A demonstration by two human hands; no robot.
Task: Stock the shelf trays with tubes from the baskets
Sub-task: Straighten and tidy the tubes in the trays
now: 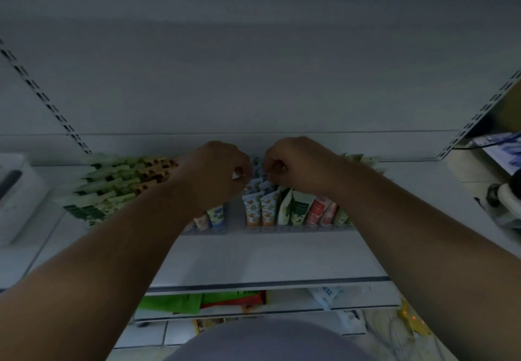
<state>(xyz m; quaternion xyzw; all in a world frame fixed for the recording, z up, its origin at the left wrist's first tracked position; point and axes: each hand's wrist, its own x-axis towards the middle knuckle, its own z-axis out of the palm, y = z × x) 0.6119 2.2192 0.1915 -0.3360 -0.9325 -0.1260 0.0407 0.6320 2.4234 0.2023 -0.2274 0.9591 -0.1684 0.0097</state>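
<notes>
Rows of upright tubes point(266, 208) in orange, green, red and blue prints stand in clear shelf trays point(282, 228) on a white shelf. Both my arms reach over them. My left hand point(217, 172) has its fingers curled above the rows left of centre. My right hand point(293, 163) is curled too, and its fingertips pinch the top of a blue-white tube point(260, 173) at the back of the middle row. Whether my left hand holds a tube is hidden by its own fingers. No basket is in view.
A block of green and orange tubes point(112, 186) lies stacked at the left. A white box point(17, 194) sits at the far left. The shelf front edge point(267, 281) runs below, with green and red packets point(203, 300) on a lower shelf. Slotted uprights point(45, 98) flank the back panel.
</notes>
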